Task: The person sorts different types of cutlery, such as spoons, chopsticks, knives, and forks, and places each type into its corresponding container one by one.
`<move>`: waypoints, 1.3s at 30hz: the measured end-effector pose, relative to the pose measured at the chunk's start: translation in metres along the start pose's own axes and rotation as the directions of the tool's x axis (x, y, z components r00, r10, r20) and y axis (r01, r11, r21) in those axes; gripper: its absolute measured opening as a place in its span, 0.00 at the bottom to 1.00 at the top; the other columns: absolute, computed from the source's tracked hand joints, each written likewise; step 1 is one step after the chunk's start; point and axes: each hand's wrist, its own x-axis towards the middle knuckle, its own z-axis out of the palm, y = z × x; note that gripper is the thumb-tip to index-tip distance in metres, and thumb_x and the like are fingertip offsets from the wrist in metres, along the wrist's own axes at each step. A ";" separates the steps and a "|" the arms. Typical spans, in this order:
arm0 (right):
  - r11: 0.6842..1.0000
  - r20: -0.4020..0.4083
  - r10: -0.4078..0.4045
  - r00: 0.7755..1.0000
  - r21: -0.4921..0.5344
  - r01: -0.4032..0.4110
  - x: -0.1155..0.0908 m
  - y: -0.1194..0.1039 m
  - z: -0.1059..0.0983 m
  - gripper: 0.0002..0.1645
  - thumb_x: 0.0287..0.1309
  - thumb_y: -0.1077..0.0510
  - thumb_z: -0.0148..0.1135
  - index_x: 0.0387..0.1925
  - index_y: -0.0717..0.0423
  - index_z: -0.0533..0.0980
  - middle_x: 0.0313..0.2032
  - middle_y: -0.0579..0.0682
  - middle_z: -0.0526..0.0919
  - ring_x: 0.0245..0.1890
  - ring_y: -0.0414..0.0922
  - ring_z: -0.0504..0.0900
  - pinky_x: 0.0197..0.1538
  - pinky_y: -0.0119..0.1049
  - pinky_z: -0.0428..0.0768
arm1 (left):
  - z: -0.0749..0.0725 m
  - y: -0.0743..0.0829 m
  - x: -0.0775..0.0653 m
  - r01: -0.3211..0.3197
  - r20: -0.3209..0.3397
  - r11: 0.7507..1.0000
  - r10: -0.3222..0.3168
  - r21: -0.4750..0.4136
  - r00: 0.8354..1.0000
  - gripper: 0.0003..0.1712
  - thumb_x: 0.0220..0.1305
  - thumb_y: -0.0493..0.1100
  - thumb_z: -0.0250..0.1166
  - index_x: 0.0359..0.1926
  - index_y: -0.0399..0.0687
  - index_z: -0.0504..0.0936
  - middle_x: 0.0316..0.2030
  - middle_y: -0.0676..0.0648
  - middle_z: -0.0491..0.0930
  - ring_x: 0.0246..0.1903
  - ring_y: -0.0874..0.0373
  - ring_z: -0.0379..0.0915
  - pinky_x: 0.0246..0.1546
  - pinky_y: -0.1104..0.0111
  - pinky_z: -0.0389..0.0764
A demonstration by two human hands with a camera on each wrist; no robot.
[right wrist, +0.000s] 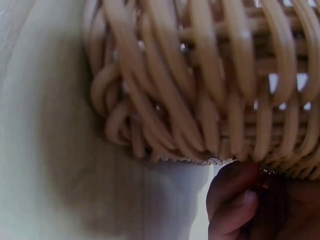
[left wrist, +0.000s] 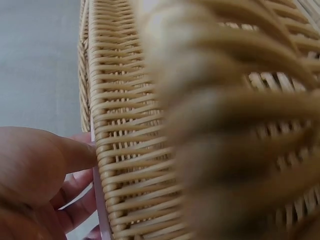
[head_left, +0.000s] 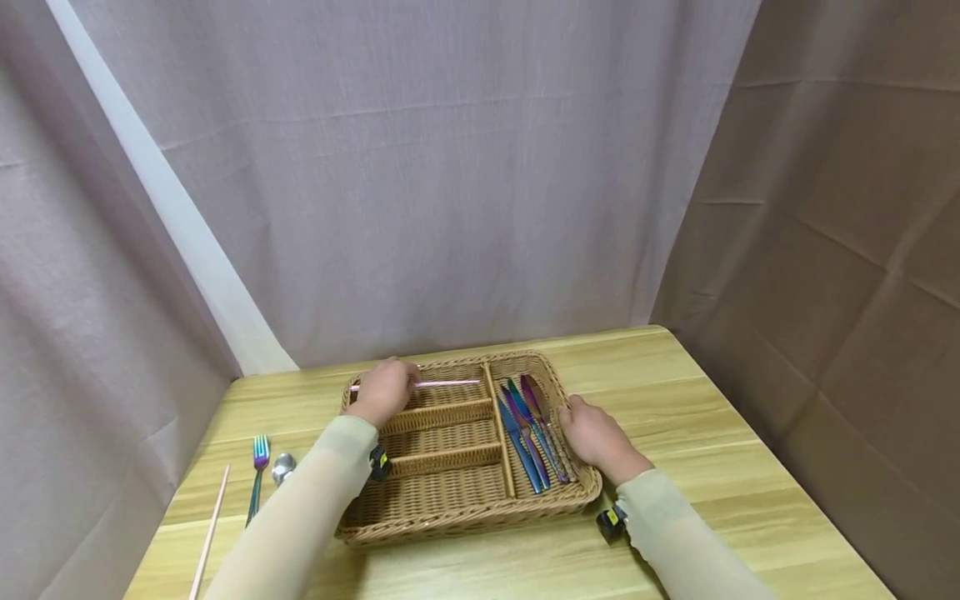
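A wicker cutlery basket [head_left: 422, 528] with several compartments sits on the table. My left hand [head_left: 386, 389] is over its back left compartment and pinches a pink chopstick [head_left: 450, 382], which lies lengthwise there. In the left wrist view, thumb and fingers hold the chopstick [left wrist: 101, 207] close against woven wicker. At the basket's right side, my right hand [head_left: 596, 437] grips the rim; its curled fingers [right wrist: 232, 215] show below the weave in the right wrist view. Several knives [head_left: 529, 442], blue, purple and bronze, lie in the right compartment.
Left of the basket on the wooden table [head_left: 712, 483] lie another pink chopstick [head_left: 210, 529], a rainbow-coloured fork [head_left: 260, 458] and a silver spoon [head_left: 283, 468], partly behind my left sleeve. Grey curtains [head_left: 450, 183] hang behind the table and at its sides.
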 end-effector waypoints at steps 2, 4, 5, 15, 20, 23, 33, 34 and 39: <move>1.000 -0.005 -0.004 1.000 0.001 0.004 0.000 -0.001 -0.001 0.27 0.74 0.46 0.37 0.54 0.65 0.70 0.43 0.68 0.83 0.44 0.63 0.80 0.49 0.62 0.79 | 0.001 0.002 0.002 -0.005 -0.004 1.000 0.005 -0.011 1.000 0.11 0.63 0.36 0.62 0.42 0.51 0.88 0.38 0.46 0.85 0.43 0.48 0.77 0.39 0.49 0.82; 1.000 -0.009 -0.006 1.000 0.006 0.006 0.000 -0.001 -0.001 0.28 0.74 0.46 0.37 0.54 0.65 0.70 0.43 0.68 0.83 0.44 0.63 0.80 0.49 0.62 0.79 | 0.002 0.003 0.004 -0.004 -0.001 1.000 0.004 -0.027 1.000 0.11 0.63 0.35 0.62 0.42 0.50 0.88 0.40 0.46 0.86 0.46 0.47 0.76 0.43 0.49 0.82; 1.000 -0.010 -0.008 1.000 0.007 0.008 0.000 0.000 -0.001 0.28 0.74 0.46 0.37 0.53 0.65 0.71 0.43 0.68 0.83 0.44 0.63 0.81 0.49 0.62 0.79 | 0.003 0.004 0.004 -0.003 0.002 1.000 0.003 -0.030 1.000 0.11 0.63 0.35 0.62 0.42 0.50 0.88 0.40 0.46 0.86 0.46 0.47 0.77 0.44 0.49 0.82; 1.000 -0.002 0.020 1.000 0.018 -0.020 -0.006 0.002 0.007 0.28 0.74 0.45 0.37 0.53 0.64 0.71 0.43 0.66 0.83 0.43 0.62 0.81 0.49 0.62 0.79 | 0.015 0.006 -0.002 0.006 0.060 1.000 -0.006 0.006 0.998 0.12 0.64 0.37 0.61 0.43 0.52 0.88 0.38 0.49 0.83 0.40 0.52 0.76 0.40 0.48 0.81; 1.000 -0.019 -0.002 1.000 0.010 0.002 -0.005 0.001 0.008 0.25 0.74 0.47 0.39 0.49 0.64 0.72 0.38 0.65 0.84 0.41 0.60 0.82 0.47 0.61 0.80 | 0.019 0.006 -0.004 0.012 0.065 1.000 -0.013 0.016 0.998 0.10 0.65 0.38 0.62 0.43 0.53 0.88 0.38 0.50 0.83 0.40 0.52 0.76 0.43 0.46 0.80; 1.000 -0.034 -0.017 0.999 0.003 0.017 -0.002 0.000 0.005 0.23 0.74 0.47 0.39 0.46 0.62 0.73 0.34 0.63 0.83 0.38 0.59 0.82 0.45 0.60 0.81 | 0.017 0.006 -0.001 0.021 0.060 1.000 -0.021 0.004 0.998 0.11 0.65 0.37 0.61 0.43 0.53 0.88 0.39 0.49 0.84 0.42 0.51 0.76 0.47 0.42 0.77; 1.000 -0.023 -0.013 1.000 -0.002 0.013 0.002 0.004 0.003 0.30 0.75 0.46 0.37 0.57 0.67 0.69 0.46 0.69 0.83 0.47 0.63 0.80 0.52 0.63 0.77 | 0.011 0.006 0.000 0.050 0.076 0.999 -0.050 -0.009 0.996 0.11 0.63 0.40 0.64 0.45 0.54 0.88 0.43 0.49 0.85 0.45 0.49 0.76 0.48 0.38 0.74; 1.000 -0.021 -0.014 1.000 -0.001 0.014 0.002 0.004 0.003 0.30 0.75 0.46 0.37 0.58 0.67 0.69 0.47 0.69 0.82 0.47 0.63 0.80 0.52 0.63 0.77 | 0.011 0.006 0.000 0.051 0.074 0.999 -0.051 -0.001 0.996 0.11 0.63 0.42 0.65 0.45 0.55 0.88 0.43 0.49 0.85 0.44 0.49 0.77 0.47 0.39 0.75; 1.000 -0.027 -0.017 0.999 -0.002 0.017 0.001 0.003 0.005 0.28 0.74 0.46 0.37 0.55 0.66 0.70 0.44 0.68 0.83 0.45 0.63 0.80 0.50 0.63 0.78 | 0.011 0.006 -0.002 0.062 0.079 0.998 -0.064 0.016 0.995 0.13 0.62 0.45 0.67 0.48 0.55 0.87 0.46 0.47 0.85 0.46 0.47 0.76 0.47 0.38 0.74</move>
